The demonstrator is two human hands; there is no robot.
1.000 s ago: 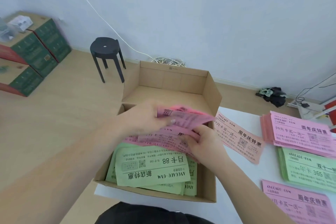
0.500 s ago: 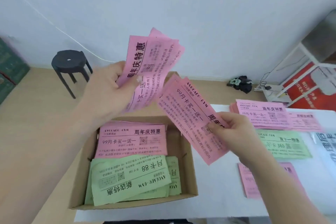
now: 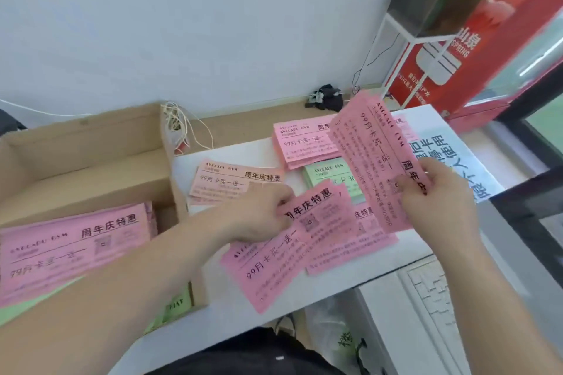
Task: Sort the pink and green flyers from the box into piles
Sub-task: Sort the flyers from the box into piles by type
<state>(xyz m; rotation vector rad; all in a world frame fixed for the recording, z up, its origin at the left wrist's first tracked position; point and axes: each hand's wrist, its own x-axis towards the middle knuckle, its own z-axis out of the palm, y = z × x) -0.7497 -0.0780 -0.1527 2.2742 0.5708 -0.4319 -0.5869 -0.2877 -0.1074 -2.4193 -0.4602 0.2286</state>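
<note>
A: What's nearest?
B: A pink stack (image 3: 70, 246) lying over green flyers (image 3: 175, 304) in the box (image 3: 91, 146).
A: And the grips?
B: The left grip (image 3: 259, 216) pinches a pink flyer (image 3: 283, 259) low over the tabletop (image 3: 207, 332). The right grip (image 3: 438, 192) pinches a raised pink flyer (image 3: 374, 161).
A: Beyond?
B: Pink piles (image 3: 304, 146) and a green pile (image 3: 327, 173).

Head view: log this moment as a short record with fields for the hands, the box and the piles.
left hand: grips fanned pink flyers over the table
right hand: pinches raised pink flyers
box: pink stack atop green flyers
sorted: far pink pile, green pile, near-box pink pile
</note>
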